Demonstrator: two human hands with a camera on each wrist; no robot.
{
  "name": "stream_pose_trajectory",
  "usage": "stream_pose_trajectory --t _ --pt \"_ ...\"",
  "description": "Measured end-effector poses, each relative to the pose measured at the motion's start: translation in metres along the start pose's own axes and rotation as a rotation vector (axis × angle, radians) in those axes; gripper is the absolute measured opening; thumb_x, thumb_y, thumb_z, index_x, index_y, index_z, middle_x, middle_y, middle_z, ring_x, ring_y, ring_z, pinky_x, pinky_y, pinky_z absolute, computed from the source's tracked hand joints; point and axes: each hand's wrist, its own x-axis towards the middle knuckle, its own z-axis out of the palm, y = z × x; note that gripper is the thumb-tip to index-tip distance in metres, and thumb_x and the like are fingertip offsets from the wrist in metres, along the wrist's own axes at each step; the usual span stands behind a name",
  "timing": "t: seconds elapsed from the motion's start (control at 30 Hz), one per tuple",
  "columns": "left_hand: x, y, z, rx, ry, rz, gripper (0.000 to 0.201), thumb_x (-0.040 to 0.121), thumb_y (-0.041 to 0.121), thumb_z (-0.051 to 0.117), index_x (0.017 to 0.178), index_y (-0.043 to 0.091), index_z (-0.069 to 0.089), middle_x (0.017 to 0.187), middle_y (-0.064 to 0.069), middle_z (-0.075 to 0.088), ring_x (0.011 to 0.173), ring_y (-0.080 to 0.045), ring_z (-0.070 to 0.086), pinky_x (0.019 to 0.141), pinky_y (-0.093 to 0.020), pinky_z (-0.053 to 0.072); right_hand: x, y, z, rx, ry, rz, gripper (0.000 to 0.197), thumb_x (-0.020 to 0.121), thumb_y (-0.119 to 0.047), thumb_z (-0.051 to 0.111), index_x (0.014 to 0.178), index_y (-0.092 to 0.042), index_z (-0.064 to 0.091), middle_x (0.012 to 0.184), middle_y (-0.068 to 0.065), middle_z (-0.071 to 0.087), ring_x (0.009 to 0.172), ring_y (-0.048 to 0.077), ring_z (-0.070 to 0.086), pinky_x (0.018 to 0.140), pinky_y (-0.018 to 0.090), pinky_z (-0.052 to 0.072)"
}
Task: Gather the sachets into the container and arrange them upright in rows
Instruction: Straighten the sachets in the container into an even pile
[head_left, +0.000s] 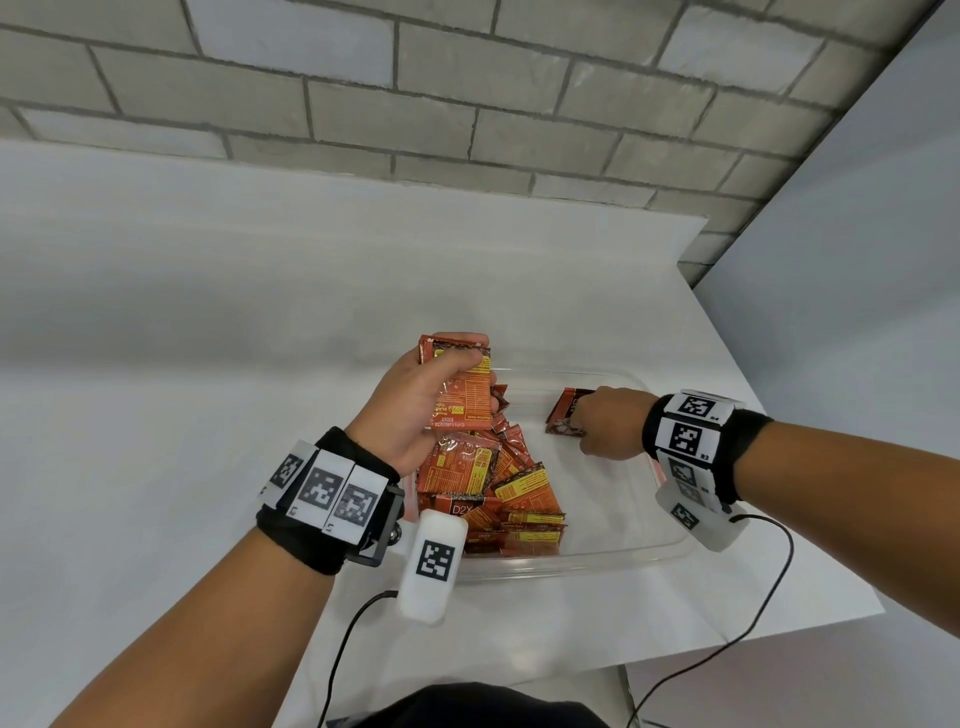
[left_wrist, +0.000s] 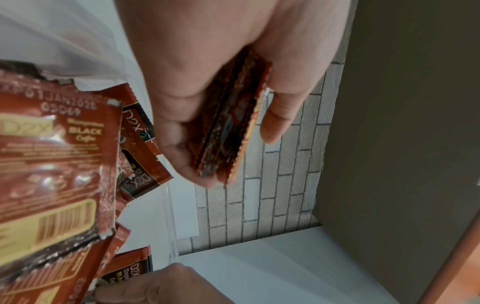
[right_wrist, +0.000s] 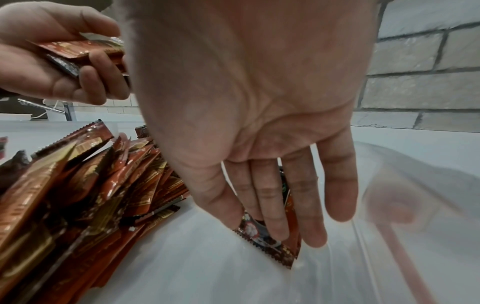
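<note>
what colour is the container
Clear, see-through plastic container; the head view shows it best.

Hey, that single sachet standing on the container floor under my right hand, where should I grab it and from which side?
Pinch the sachet by its upper edge, coming straight down from above. It stands on its lower edge on the clear container floor, with the right hand already over it and its flat faces exposed.

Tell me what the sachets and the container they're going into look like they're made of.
The sachets look like thin glossy foil-laminate film: shiny glare on the print, crinkles and serrated sealed edges. Whether foil lines them can't be seen. The container looks like clear rigid plastic with a smooth finish: the white table shows through its walls, and its rim keeps a moulded shape.
</note>
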Motion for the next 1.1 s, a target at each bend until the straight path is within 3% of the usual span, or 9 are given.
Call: stream_pose_trajectory --t 0.27,0.4,0.5,0.6,0.73,0.83,0.9,0.97,1.1 --pt "0.001 -0.002 -0.001 -0.044 -0.027 -0.029 0.017 0.093 0.005 0.045 0.107 0.003 0.056 0.081 -0.018 0.068 0.066 -0.028 0.068 0.063 -0.037 0.057 -0.01 0.01 -0.008 0.152 0.079 -0.045 0.027 0.095 -0.018 0.042 0.071 -0.009 0.05 0.069 0.0 0.048 0.066 0.018 0.045 0.058 0.026 0.035" --pt "-0.001 -0.002 0.005 0.071 -0.118 -0.031 0.026 0.091 -0.003 0.05 0.115 0.004 0.057 0.094 -0.02 0.069 0.081 -0.03 0.069 0.076 -0.042 0.057 -0.041 0.013 -0.026 0.693 0.417 -0.198 0.022 0.098 -0.032 0.048 0.105 -0.019 0.063 0.095 -0.004 0.066 0.082 0.016 0.062 0.072 0.026 0.049" --pt "-0.001 -0.002 0.011 0.175 -0.166 0.007 0.026 0.087 -0.002 0.058 0.111 0.009 0.061 0.093 -0.011 0.071 0.081 -0.02 0.069 0.071 -0.034 0.059 -0.063 -0.009 -0.034 1.082 0.48 -0.319 0.022 0.092 -0.034 0.056 0.113 -0.026 0.058 0.095 0.0 0.065 0.078 0.019 0.068 0.065 0.032 0.054" --pt "-0.003 -0.004 0.017 0.186 -0.175 0.035 0.029 0.082 0.0 0.062 0.11 0.005 0.059 0.09 -0.009 0.07 0.077 -0.017 0.07 0.063 -0.028 0.057 -0.069 -0.023 -0.031 1.184 0.527 -0.385 0.028 0.086 -0.025 0.066 0.111 -0.03 0.057 0.094 0.003 0.063 0.078 0.025 0.068 0.067 0.047 0.056" --pt "-0.005 -0.003 0.023 0.168 -0.165 0.007 0.032 0.081 0.025 0.06 0.106 0.005 0.063 0.088 -0.01 0.071 0.078 -0.02 0.07 0.061 -0.03 0.057 -0.069 -0.022 -0.028 1.313 0.633 -0.34 0.025 0.08 -0.013 0.073 0.097 -0.027 0.061 0.081 0.003 0.062 0.075 0.027 0.066 0.072 0.055 0.055" --pt "-0.004 -0.001 0.024 0.157 -0.126 -0.062 0.048 0.08 0.047 0.056 0.105 0.008 0.065 0.087 -0.013 0.069 0.072 -0.023 0.067 0.061 -0.036 0.058 -0.074 -0.019 -0.029 1.329 0.806 -0.331 0.013 0.08 -0.01 0.072 0.081 -0.018 0.061 0.08 0.003 0.065 0.078 0.028 0.064 0.071 0.044 0.055" --pt "-0.002 -0.002 0.023 0.085 -0.079 -0.096 0.054 0.077 0.051 0.058 0.108 0.007 0.061 0.083 -0.014 0.065 0.067 -0.023 0.064 0.062 -0.039 0.059 -0.078 -0.02 -0.026 1.271 0.966 -0.333 0.013 0.081 -0.01 0.072 0.079 -0.014 0.06 0.081 0.001 0.064 0.08 0.019 0.061 0.067 0.034 0.051" --pt "-0.002 -0.001 0.022 0.002 -0.08 -0.1 0.045 0.079 0.043 0.06 0.107 0.008 0.059 0.085 -0.014 0.063 0.068 -0.024 0.063 0.063 -0.039 0.059 -0.08 -0.024 -0.022 1.091 1.043 -0.346 0.014 0.08 -0.013 0.073 0.078 -0.014 0.059 0.085 -0.003 0.059 0.081 0.011 0.056 0.066 0.031 0.049" --pt "-0.002 -0.001 0.022 -0.003 -0.108 -0.014 0.018 0.08 0.008 0.059 0.096 0.002 0.063 0.085 -0.014 0.067 0.072 -0.024 0.065 0.06 -0.031 0.056 -0.077 -0.03 -0.008 0.841 0.874 -0.405 0.016 0.077 -0.032 0.074 0.086 -0.02 0.068 0.096 -0.005 0.051 0.094 0.012 0.048 0.08 0.02 0.038"
